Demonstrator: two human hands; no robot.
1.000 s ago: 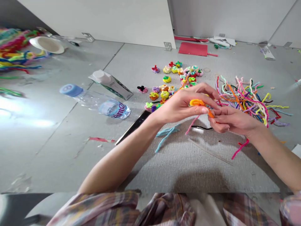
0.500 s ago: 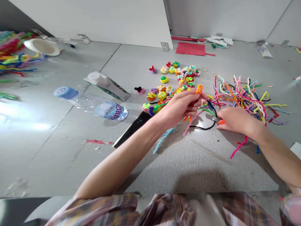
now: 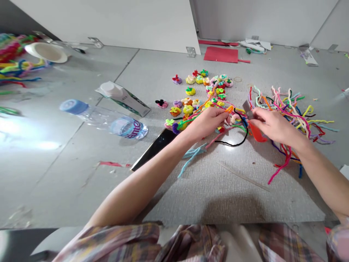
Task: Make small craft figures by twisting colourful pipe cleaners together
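Note:
My left hand (image 3: 211,122) pinches an orange pipe cleaner (image 3: 229,109) between thumb and fingertips, a short bent piece showing past them. To its right, my right hand (image 3: 274,123) is closed around scissors (image 3: 256,133) with an orange-red handle; their grey blades point up and away, a little apart from the orange piece. A black pipe cleaner (image 3: 231,145) curves on the table between the hands. Small coloured pipe-cleaner flowers (image 3: 188,110) lie in a cluster beyond my left hand. Loose pipe cleaners (image 3: 294,112) are heaped beyond and beside my right hand.
On the left lie a clear bottle (image 3: 103,120) and a carton (image 3: 124,98). A black phone-like slab (image 3: 155,149) rests partly behind my left forearm. Red paper (image 3: 220,54) lies near the back panel (image 3: 122,22). A white bowl (image 3: 46,52) tilts at far left.
My right hand has moved up and away from me, turning the scissors so the blades point upward. My left hand has lowered the orange pipe cleaner slightly, and less of its loop shows.

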